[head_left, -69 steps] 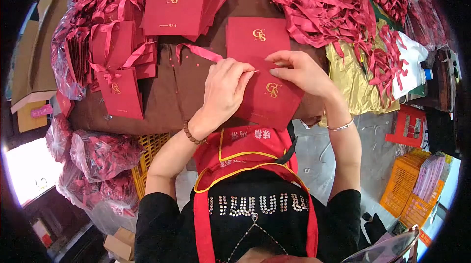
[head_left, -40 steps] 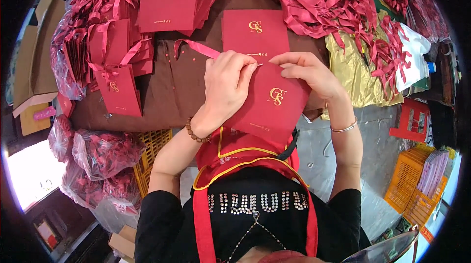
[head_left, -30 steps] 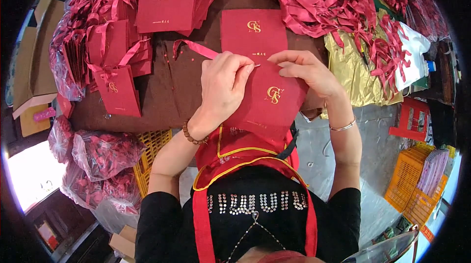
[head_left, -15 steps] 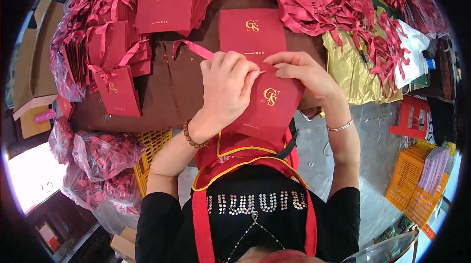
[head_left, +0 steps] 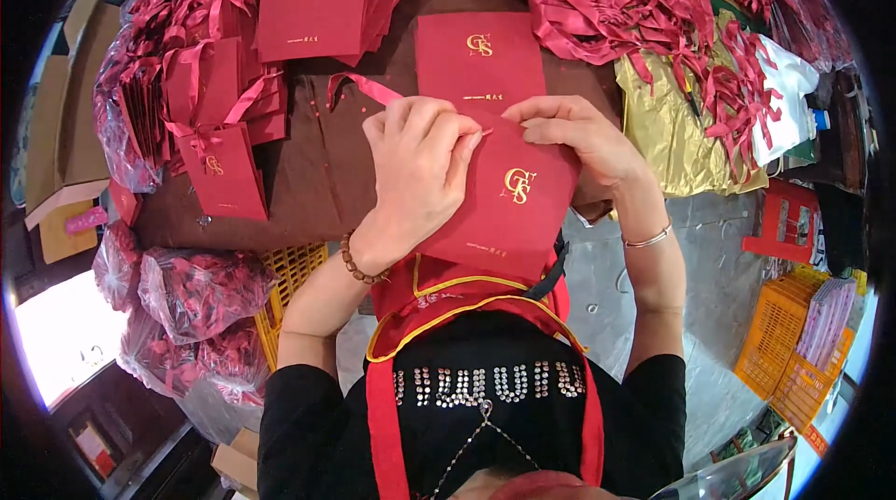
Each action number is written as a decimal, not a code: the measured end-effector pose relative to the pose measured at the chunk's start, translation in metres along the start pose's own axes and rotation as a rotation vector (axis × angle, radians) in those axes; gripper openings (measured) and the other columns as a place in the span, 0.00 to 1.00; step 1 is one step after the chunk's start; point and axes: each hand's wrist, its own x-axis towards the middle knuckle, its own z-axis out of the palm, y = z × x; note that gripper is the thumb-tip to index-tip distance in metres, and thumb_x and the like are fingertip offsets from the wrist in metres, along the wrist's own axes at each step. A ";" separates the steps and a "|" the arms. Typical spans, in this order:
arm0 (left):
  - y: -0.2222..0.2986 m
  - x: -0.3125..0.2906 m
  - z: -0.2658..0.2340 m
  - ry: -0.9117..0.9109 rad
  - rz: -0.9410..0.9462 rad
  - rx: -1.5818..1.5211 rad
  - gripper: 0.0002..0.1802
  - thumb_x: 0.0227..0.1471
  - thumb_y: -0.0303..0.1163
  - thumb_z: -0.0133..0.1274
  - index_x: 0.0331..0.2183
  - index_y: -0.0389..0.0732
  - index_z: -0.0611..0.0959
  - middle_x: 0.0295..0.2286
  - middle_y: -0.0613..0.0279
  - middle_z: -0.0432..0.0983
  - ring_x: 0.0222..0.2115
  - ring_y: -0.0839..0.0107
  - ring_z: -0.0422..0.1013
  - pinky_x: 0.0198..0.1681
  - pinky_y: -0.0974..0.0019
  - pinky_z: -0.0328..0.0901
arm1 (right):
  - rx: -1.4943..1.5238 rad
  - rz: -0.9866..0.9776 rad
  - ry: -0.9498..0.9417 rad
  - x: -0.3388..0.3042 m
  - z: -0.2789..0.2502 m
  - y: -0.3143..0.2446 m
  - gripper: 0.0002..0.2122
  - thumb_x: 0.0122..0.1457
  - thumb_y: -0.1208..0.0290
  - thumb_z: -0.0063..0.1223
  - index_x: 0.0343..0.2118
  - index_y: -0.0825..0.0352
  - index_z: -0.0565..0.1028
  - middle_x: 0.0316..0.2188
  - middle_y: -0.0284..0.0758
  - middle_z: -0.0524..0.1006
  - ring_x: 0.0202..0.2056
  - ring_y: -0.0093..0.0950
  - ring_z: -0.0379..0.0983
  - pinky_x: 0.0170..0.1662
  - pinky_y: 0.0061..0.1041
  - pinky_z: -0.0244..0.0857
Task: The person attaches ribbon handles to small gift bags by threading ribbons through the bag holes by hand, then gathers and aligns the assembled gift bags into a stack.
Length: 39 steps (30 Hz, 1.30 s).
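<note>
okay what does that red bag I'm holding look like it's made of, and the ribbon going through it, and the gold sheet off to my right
Red bag: seemingly stiff matte paper or card; it lies flat with crisp edges and a gold foil-like emblem.
Ribbon: looks like satin-type fabric; thin, limp, slightly shiny, curling loosely.
Gold sheet: probably metallic foil or plastic film; crinkled with bright glints. I can't tell which.

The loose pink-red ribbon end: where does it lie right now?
In the head view the ribbon end lies on the brown table just left of centre, running up-left from the left hand, between the flat red bag and the ribboned bags.
</note>
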 end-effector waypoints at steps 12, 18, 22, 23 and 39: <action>0.006 -0.003 -0.006 -0.016 0.044 -0.021 0.06 0.41 0.28 0.58 0.27 0.45 0.78 0.29 0.68 0.70 0.34 0.67 0.64 0.38 0.64 0.52 | 0.027 -0.029 -0.040 -0.003 0.002 0.000 0.16 0.51 0.78 0.49 0.44 0.74 0.70 0.36 0.34 0.77 0.38 0.18 0.73 0.43 0.16 0.65; 0.005 -0.005 -0.002 0.008 0.056 -0.047 0.07 0.39 0.28 0.59 0.25 0.46 0.77 0.26 0.71 0.68 0.33 0.69 0.64 0.37 0.62 0.51 | 0.103 0.000 -0.060 -0.005 0.004 0.000 0.18 0.48 0.81 0.47 0.45 0.74 0.69 0.38 0.37 0.76 0.39 0.19 0.72 0.43 0.16 0.65; 0.006 -0.004 -0.004 -0.027 0.037 -0.026 0.06 0.41 0.28 0.58 0.27 0.44 0.78 0.28 0.68 0.69 0.34 0.68 0.65 0.38 0.63 0.52 | 0.051 -0.019 -0.071 -0.004 0.001 0.004 0.19 0.48 0.82 0.45 0.47 0.74 0.68 0.40 0.38 0.75 0.40 0.21 0.73 0.45 0.18 0.65; 0.006 -0.003 -0.004 -0.026 0.035 -0.018 0.06 0.41 0.28 0.58 0.27 0.44 0.78 0.28 0.68 0.69 0.34 0.68 0.65 0.38 0.63 0.52 | 0.047 -0.030 -0.086 -0.004 0.001 0.004 0.20 0.48 0.82 0.45 0.47 0.75 0.67 0.40 0.39 0.75 0.40 0.22 0.73 0.46 0.18 0.65; 0.000 0.000 -0.004 -0.054 -0.013 0.022 0.05 0.42 0.29 0.58 0.26 0.44 0.78 0.28 0.67 0.70 0.33 0.67 0.64 0.37 0.64 0.53 | 0.131 -0.036 -0.150 -0.005 0.000 0.010 0.19 0.49 0.83 0.43 0.47 0.71 0.67 0.41 0.35 0.74 0.41 0.19 0.71 0.45 0.16 0.64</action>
